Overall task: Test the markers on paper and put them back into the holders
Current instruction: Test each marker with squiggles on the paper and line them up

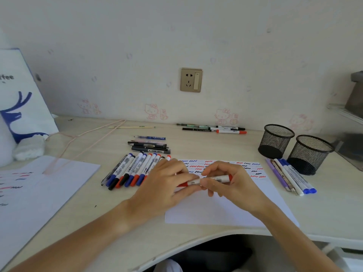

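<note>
A red marker is gripped lengthwise by both hands, left and right, above scribbled paper on the tabletop.

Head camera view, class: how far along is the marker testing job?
Done: the white paper sheet carries rows of red, blue and black squiggles. In hand: left hand and right hand hold a red-capped white marker. Left: both black mesh holders look empty; a row of capped markers waits.
</note>
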